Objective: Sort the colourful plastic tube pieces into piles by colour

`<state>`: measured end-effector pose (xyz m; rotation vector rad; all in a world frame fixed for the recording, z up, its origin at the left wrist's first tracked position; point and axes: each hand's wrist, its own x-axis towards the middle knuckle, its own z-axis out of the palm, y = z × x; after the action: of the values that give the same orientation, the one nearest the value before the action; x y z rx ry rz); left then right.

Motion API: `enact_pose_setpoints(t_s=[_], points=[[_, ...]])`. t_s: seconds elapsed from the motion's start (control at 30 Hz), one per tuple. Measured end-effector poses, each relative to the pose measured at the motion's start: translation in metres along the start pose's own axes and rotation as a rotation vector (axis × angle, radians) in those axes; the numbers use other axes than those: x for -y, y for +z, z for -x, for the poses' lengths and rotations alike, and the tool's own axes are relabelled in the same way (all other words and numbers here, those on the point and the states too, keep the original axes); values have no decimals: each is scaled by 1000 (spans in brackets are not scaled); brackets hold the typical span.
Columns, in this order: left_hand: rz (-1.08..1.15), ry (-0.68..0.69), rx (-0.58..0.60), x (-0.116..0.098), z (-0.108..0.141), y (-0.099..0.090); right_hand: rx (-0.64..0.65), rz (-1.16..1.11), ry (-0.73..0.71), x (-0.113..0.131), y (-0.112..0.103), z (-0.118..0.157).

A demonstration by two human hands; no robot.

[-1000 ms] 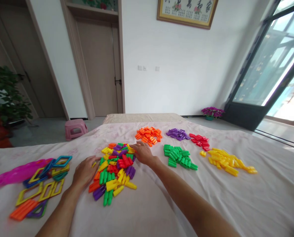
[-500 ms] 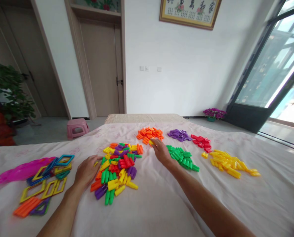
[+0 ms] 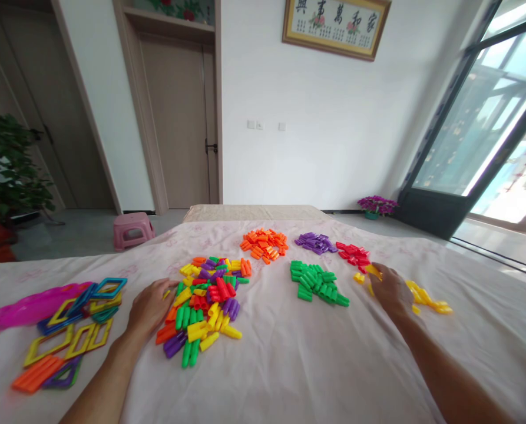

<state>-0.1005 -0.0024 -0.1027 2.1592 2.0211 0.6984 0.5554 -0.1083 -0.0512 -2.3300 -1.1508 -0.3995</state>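
Observation:
My right hand (image 3: 391, 290) is over the yellow pile (image 3: 428, 297) at the right, its fingers closed on a yellow plastic building piece (image 3: 373, 270). It hides much of that pile. At the left edge of the mixed-colour pile (image 3: 201, 299) rests my left hand (image 3: 150, 303), fingers curled. A small yellow plastic building piece (image 3: 166, 294) shows between its thumb and fingers. The mixed pile holds red, green, yellow, purple and orange ridged pieces, some joined side by side.
Single-colour piles lie farther back: orange (image 3: 263, 244), purple (image 3: 316, 242), red (image 3: 353, 255) and green (image 3: 318, 282). At the left are magnetic frame tiles (image 3: 48, 346), an orange block (image 3: 37, 374) and a pink plastic item (image 3: 37, 303). A pale cloth (image 3: 271, 365) covers the surface.
My right hand has moved right with a yellow piece, from beside the orange pile to over the yellow pile. My left hand stays by the mixed pile. The view has shifted slightly.

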Motion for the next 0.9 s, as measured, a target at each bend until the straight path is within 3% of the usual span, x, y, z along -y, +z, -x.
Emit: enact_pose_setpoints(t_s=[0.1, 0.17, 0.23, 0.33, 0.47, 0.6, 0.73, 0.9], points=[[4, 6, -12, -1, 0, 0, -87, 48, 4, -9, -2, 2], [6, 6, -18, -1, 0, 0, -131, -12, -47, 3, 1, 5], [9, 4, -21, 0, 0, 1, -124, -165, -128, 30, 6, 11], [10, 9, -20, 1, 0, 2, -39, -478, -320, 91, 15, 32], [6, 10, -1, 3, 0, 3, 220, -713, -582, 181, 29, 78], [12, 12, 6, 4, 0, 3, 425, -757, -650, 247, 49, 110], [11, 24, 5, 3, 1, 1, 480, -624, -654, 284, 68, 113], [13, 7, 12, -1, 2, -2, 519, -577, -725, 297, 82, 106]])
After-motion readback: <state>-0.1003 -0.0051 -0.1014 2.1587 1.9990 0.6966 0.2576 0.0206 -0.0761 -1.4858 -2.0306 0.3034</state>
